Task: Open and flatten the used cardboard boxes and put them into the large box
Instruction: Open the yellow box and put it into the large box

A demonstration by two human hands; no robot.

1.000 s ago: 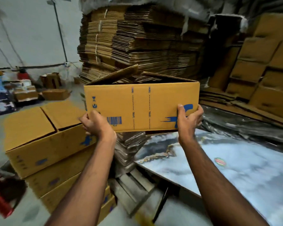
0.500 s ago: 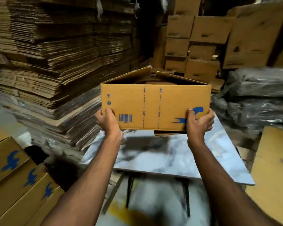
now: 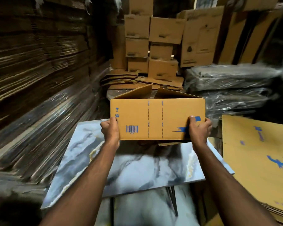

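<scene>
Stacks of flattened cardboard [image 3: 39,79] are surrounding me and I'm holding one box [image 3: 157,119] above the table's [image 3: 137,168] far edge, left hand [image 3: 110,130] and right hand [image 3: 199,130] gripping its lower corners, flaps open, flattening not done yet.

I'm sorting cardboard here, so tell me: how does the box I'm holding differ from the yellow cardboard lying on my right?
The held box is still set up as a box with its top flaps raised, while the cardboard on the right lies flattened. The left hand and right hand grip the box above the marble-patterned table; the flat cardboard rests untouched beside that table. Both are yellow-brown with blue printing.
</scene>
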